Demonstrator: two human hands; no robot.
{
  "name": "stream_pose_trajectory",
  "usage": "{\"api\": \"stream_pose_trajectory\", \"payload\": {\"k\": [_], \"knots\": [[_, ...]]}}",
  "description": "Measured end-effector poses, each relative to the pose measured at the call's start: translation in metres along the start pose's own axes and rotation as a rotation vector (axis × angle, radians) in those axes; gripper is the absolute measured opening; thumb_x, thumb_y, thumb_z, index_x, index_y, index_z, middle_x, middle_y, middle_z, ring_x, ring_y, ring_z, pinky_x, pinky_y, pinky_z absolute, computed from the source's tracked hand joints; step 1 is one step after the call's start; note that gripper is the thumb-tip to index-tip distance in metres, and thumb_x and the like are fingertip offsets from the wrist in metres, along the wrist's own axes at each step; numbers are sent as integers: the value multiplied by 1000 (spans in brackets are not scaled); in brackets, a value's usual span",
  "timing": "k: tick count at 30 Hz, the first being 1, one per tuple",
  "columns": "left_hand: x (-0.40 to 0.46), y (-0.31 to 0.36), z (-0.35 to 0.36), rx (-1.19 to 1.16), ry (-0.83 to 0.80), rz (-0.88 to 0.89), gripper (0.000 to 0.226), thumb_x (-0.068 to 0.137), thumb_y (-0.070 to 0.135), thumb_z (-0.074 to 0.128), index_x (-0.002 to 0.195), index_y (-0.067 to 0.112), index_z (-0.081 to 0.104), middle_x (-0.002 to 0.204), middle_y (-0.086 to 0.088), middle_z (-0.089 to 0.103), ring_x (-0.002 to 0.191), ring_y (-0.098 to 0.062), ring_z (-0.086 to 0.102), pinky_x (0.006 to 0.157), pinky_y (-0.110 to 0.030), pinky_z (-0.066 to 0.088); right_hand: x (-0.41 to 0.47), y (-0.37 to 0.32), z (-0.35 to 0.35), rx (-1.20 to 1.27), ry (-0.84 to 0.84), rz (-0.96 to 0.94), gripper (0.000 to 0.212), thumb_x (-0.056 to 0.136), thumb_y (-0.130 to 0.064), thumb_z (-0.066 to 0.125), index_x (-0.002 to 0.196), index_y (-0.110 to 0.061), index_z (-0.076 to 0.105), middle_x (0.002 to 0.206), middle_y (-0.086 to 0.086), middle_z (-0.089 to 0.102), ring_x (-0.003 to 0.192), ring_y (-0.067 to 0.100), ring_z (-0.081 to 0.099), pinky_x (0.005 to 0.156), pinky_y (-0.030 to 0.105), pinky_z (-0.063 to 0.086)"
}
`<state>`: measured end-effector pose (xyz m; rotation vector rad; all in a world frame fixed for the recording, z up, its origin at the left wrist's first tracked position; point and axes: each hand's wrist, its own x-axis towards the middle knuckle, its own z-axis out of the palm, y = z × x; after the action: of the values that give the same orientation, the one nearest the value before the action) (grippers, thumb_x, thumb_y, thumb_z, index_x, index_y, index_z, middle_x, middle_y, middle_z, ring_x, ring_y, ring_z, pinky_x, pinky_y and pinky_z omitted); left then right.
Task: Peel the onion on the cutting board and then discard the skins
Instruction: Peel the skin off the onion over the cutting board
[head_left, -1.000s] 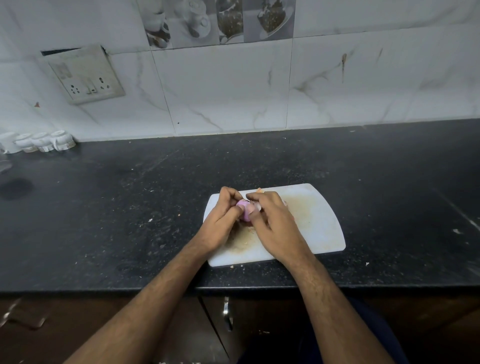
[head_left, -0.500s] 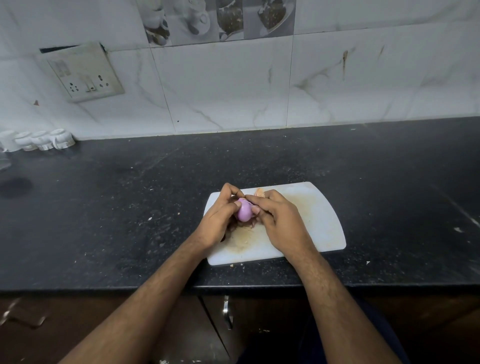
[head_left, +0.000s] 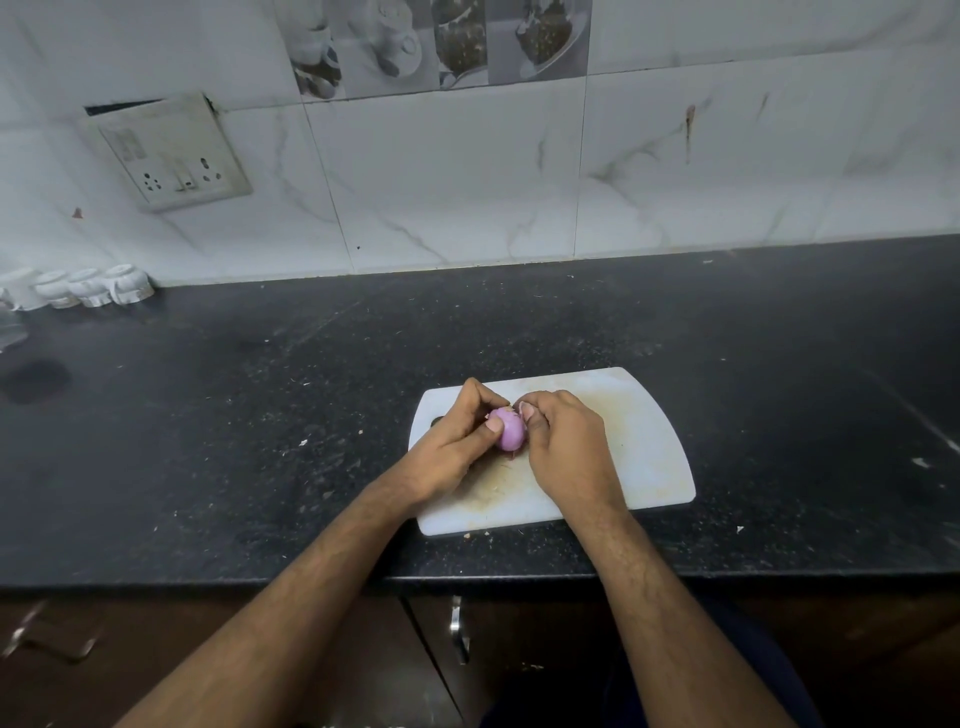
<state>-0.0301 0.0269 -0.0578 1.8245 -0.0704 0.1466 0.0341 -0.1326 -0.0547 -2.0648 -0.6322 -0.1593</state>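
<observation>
A small purple onion (head_left: 510, 429) shows smooth and mostly bare between both hands, just above the white cutting board (head_left: 644, 447). My left hand (head_left: 457, 441) grips it from the left, thumb on its near side and fingers curled over the top. My right hand (head_left: 563, 447) holds its right side, thumb and fingertips pinching at the onion's top end. A thin scrap of skin hangs under the onion. Brownish stains and skin bits lie on the board beneath my hands; any loose skins there are mostly hidden.
The board lies near the front edge of a dark speckled counter (head_left: 260, 415). Several small white cups (head_left: 88, 288) stand at the far left against the tiled wall, below a socket plate (head_left: 171, 150). Cabinet doors with a metal handle (head_left: 460, 629) are under the counter.
More of the onion's purple surface shows now. My right hand's fingers shifted from across the onion's front to its top right end; my left thumb stays on it.
</observation>
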Motion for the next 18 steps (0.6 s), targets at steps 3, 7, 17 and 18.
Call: {"api": "stream_pose_trajectory", "payload": {"k": [3, 7, 17, 18], "knots": [[0, -1, -1, -71, -25, 15, 23, 104, 23, 56, 123, 14, 50, 128, -19, 64, 113, -26, 65, 104, -47, 51, 5, 4, 0, 98, 6, 108, 22, 103, -20, 49, 100, -16, 71, 93, -4, 73, 87, 14, 66, 77, 24, 51], [3, -1, -1, -163, -29, 18, 27, 103, 12, 54, 128, 7, 47, 134, -24, 61, 110, -28, 67, 95, -33, 57, 8, 10, -2, 437, 47, 309, 19, 103, -19, 52, 103, -16, 71, 90, 2, 75, 67, 6, 70, 66, 31, 58], [2, -4, -2, -146, 151, -9, 36, 98, 23, 62, 130, 13, 52, 124, -11, 65, 104, -17, 66, 88, -34, 54, 2, 8, -8, 4, 80, 120, 41, 99, -29, 62, 139, -29, 54, 111, -5, 65, 103, 12, 54, 82, 24, 41], [2, -5, -2, -147, 172, -10, 37, 97, 23, 63, 132, 14, 53, 124, -9, 65, 103, -15, 65, 87, -33, 54, 2, 9, -6, -34, 67, 105, 35, 98, -29, 63, 133, -28, 61, 117, -5, 63, 109, 13, 51, 85, 25, 41]]}}
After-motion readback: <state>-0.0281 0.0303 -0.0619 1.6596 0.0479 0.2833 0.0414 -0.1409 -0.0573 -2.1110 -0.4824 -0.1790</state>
